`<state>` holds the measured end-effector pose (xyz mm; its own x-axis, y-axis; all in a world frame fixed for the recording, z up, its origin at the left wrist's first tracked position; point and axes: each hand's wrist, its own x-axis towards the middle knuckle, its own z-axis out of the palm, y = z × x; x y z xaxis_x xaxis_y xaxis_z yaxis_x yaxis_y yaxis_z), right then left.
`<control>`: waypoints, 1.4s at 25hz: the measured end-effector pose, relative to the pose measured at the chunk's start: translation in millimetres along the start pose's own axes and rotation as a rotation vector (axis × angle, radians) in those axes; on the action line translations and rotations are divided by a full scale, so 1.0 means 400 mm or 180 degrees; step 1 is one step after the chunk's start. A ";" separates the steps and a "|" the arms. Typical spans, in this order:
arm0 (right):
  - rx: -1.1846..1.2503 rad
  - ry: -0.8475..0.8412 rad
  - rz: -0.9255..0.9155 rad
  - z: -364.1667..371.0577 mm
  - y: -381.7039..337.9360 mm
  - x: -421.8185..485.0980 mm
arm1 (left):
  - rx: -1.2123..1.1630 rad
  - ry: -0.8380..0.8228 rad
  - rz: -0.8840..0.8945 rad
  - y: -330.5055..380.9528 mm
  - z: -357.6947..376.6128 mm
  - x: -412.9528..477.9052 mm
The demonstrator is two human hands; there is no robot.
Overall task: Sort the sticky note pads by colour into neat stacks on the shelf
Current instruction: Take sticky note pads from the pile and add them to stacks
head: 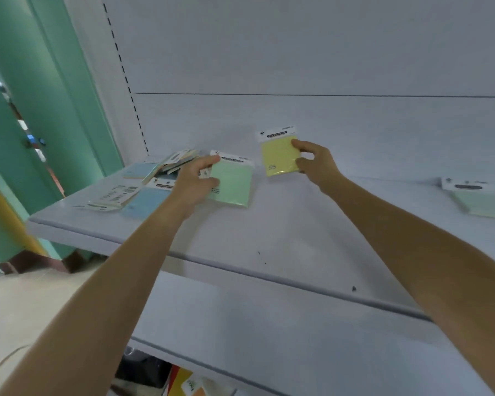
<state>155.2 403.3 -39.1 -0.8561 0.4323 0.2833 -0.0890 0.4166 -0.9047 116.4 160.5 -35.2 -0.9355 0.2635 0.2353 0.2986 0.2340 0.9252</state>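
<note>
My right hand (315, 164) pinches a yellow sticky note pad (279, 154) by its right edge and holds it upright above the white shelf (283, 232). My left hand (196, 178) grips the left edge of a green pad (235, 184), which is tilted up off the shelf. To the left lies a loose pile of pads (160, 170), with blue pads (143, 202) among them and some lying face down. A pale green pad (482, 201) lies flat at the shelf's right end.
A white back panel (312, 67) rises behind the shelf. Another white shelf (255, 332) sits below, with packaged items under it at the bottom. Green wall panels (46, 95) and a tiled floor are to the left.
</note>
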 end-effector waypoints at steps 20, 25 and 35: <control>-0.0210 0.1519 0.0478 -0.891 0.169 -0.365 | -0.0697 -0.0688 0.0367 0.311 0.787 -0.153; -0.0181 0.1469 0.0544 -1.101 0.244 -0.375 | -0.0323 -0.0637 0.0321 0.346 0.971 -0.172; -0.0006 0.1313 0.0598 -1.170 0.303 -0.350 | 0.0849 -0.0949 0.0263 0.346 1.070 -0.186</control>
<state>502.7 767.5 -39.5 -0.5827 0.7830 0.2178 0.0496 0.3018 -0.9521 308.2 573.8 -52.2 -0.8223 0.5422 0.1726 0.4456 0.4250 0.7879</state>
